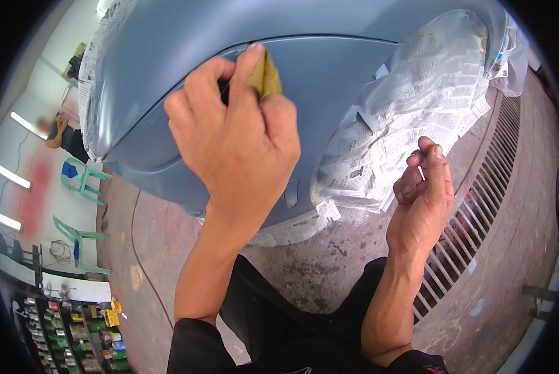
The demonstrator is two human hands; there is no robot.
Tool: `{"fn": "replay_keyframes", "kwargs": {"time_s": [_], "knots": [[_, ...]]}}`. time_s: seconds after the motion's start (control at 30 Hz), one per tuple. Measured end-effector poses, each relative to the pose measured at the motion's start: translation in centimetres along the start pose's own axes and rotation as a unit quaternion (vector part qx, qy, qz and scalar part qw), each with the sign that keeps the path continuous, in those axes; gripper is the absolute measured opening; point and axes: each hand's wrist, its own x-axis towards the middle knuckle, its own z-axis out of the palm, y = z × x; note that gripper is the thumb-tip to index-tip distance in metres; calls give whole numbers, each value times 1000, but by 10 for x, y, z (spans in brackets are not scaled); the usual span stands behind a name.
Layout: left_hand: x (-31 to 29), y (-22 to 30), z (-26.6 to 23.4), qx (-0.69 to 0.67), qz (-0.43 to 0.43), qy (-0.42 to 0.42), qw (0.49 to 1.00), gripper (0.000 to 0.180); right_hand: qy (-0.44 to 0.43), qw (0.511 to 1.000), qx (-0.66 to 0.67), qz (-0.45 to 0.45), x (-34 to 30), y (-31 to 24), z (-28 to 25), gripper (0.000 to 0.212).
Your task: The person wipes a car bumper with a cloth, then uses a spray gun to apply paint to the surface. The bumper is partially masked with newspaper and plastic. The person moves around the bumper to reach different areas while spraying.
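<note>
My left hand (236, 131) pinches a folded yellow piece of sandpaper (266, 76) against a blue-grey car body panel (335, 68). Its fingertips touch the panel right at the curved seam, and the hand's back hides part of the sheet. Held in the air at the lower right, my right hand (424, 193) has its fingers curled inward near the thumb. A small dark spot shows among those fingertips; whether it is a thing or dirt I cannot make out. Beside this hand, newspaper masking (410, 118) under clear film covers the wheel area.
A floor grating (473, 230) runs along the right. Green plastic chairs (80, 181) stand at the left, below another person (67, 137) in dark clothes. A rack of cans and bottles (73, 336) fills the lower left. More masking paper edges the panel's left side.
</note>
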Motion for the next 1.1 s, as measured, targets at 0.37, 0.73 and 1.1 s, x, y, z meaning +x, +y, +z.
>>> {"fn": "replay_keyframes", "kwargs": {"time_s": [0.37, 0.73, 1.1], "knots": [[0, 4, 7, 25, 7, 10, 1000, 46, -7, 1000, -6, -1, -3, 3, 0, 29], [-10, 3, 0, 17, 6, -17, 1000, 47, -2, 1000, 0, 7, -4, 4, 3, 29], [-29, -6, -16, 23, -4, -44, 999, 52, -30, 998, -47, -8, -11, 10, 5, 33]]}}
